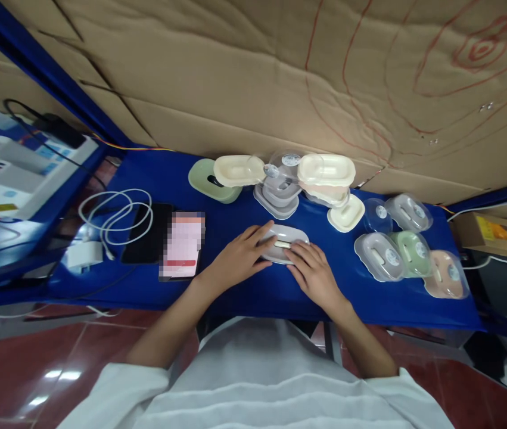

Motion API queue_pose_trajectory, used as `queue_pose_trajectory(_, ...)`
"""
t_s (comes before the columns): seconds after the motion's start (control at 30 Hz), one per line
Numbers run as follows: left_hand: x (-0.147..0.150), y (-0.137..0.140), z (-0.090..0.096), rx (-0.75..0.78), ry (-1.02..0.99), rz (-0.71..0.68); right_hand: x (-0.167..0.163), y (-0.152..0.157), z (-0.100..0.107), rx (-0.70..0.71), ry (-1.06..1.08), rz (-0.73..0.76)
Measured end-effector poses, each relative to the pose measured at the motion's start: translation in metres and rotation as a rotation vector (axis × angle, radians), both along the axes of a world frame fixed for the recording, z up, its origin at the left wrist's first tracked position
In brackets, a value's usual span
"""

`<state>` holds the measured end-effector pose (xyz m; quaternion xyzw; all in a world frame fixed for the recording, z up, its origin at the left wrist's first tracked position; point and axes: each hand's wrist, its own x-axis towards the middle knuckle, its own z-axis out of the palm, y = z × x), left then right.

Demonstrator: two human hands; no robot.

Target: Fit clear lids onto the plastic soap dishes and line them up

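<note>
A light grey oval plastic dish lies on the blue table in front of me, with a small cream bar-shaped piece in its middle. My left hand grips the dish from the left, its fingers reaching over the rim to the cream piece. From the right, my right hand holds the near right side, its fingers bent over the edge by the other end of the piece. The fingers cover parts of the dish on both sides. Behind it is a stack of grey dishes.
Cream containers and a green container stand along the cardboard wall. Several lidded dishes are at the right. On the left lie a phone, a white cable and a charger.
</note>
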<state>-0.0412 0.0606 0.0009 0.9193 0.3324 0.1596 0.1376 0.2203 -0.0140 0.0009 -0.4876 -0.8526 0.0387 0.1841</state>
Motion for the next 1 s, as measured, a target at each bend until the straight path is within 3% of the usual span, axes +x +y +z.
queue_pose_trajectory(0.1,-0.005,-0.014,-0.005,-0.003,-0.005,0.052,0.004,0.003,0.009,0.014,-0.062,0.077)
queue_pose_trajectory(0.2,-0.005,-0.031,-0.006,-0.034,-0.042,0.103,0.009,0.027,0.040,0.088,-0.103,0.103)
queue_pose_trajectory(0.37,-0.008,-0.062,-0.014,-0.094,-0.209,0.190,0.009,0.121,0.098,0.217,-0.194,-0.096)
queue_pose_trajectory(0.47,-0.012,-0.073,-0.019,-0.129,-0.295,0.229,0.009,0.171,0.112,0.166,-0.275,-0.166)
queue_pose_trajectory(0.53,-0.015,-0.075,-0.020,-0.168,-0.354,0.258,0.010,0.179,0.112,0.155,-0.276,-0.167)
queue_pose_trajectory(0.6,-0.018,-0.074,-0.020,-0.224,-0.410,0.289,0.012,0.164,0.105,0.208,-0.217,-0.160)
queue_pose_trajectory(0.7,-0.021,-0.070,-0.021,-0.311,-0.440,0.323,0.012,0.105,0.079,0.260,-0.067,-0.083)
queue_pose_trajectory(0.8,-0.022,-0.064,-0.024,-0.354,-0.432,0.325,0.006,0.036,0.040,0.128,0.038,0.075)
queue_pose_trajectory(0.87,-0.022,-0.062,-0.026,-0.365,-0.432,0.318,0.001,0.004,0.017,0.029,0.068,0.064)
queue_pose_trajectory(1.0,-0.023,-0.059,-0.028,-0.360,-0.455,0.308,-0.004,-0.017,-0.005,-0.049,0.058,0.032)
